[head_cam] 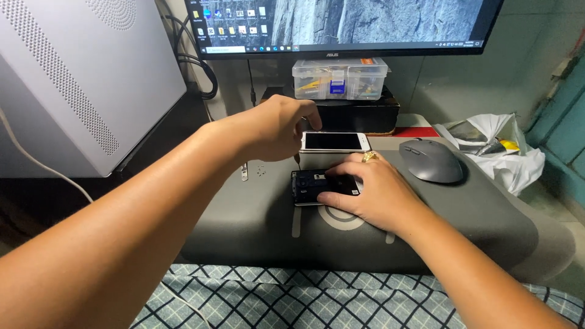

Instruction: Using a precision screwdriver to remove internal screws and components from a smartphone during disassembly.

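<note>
A dark opened phone (pixel 312 186) with its insides showing lies on the grey desk mat (pixel 244 219). My right hand (pixel 365 190), with a gold ring on one finger, presses down on its right half and grips its edge. My left hand (pixel 277 128) hovers just above and to the left of it, fingers closed around a thin tool whose dark tip (pixel 297 159) points down at the phone's top left corner. Just behind, a white phone (pixel 341 141) lies face up with a dark screen, partly covered by my left hand.
A grey mouse (pixel 431 160) sits right of the phones. A small metal piece (pixel 244 172) and tiny screws (pixel 261 171) lie on the mat. Behind are a clear parts box (pixel 340 78), a monitor (pixel 341 24), a white computer case (pixel 79 79) and a plastic bag (pixel 496 146).
</note>
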